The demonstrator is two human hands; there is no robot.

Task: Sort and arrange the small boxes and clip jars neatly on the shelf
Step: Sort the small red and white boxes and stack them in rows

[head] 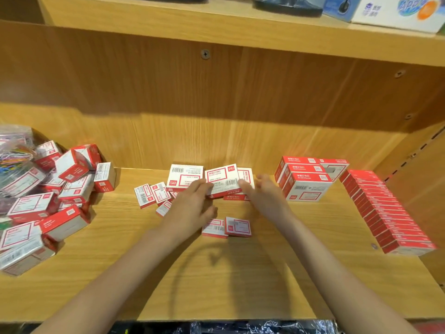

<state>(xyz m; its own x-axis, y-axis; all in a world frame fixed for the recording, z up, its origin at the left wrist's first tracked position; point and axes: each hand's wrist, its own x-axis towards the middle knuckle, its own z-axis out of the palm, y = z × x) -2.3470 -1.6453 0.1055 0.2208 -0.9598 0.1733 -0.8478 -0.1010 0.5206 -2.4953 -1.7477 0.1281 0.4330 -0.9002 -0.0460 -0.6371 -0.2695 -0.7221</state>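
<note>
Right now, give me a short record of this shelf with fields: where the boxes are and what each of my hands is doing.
surface: wooden shelf
left side: jumbled pile of red-and-white boxes, with clear packs of coloured clips behind
centre: loose boxes, some small ones nearer the front
right side: neat stack and a long tidy row
left hand: rests on the centre boxes
right hand: at the edge of a centre box; grip blurred

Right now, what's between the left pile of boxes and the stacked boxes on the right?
Head view: a loose cluster of small boxes mid-shelf, with the left hand and right hand on it; bare shelf either side.
</note>
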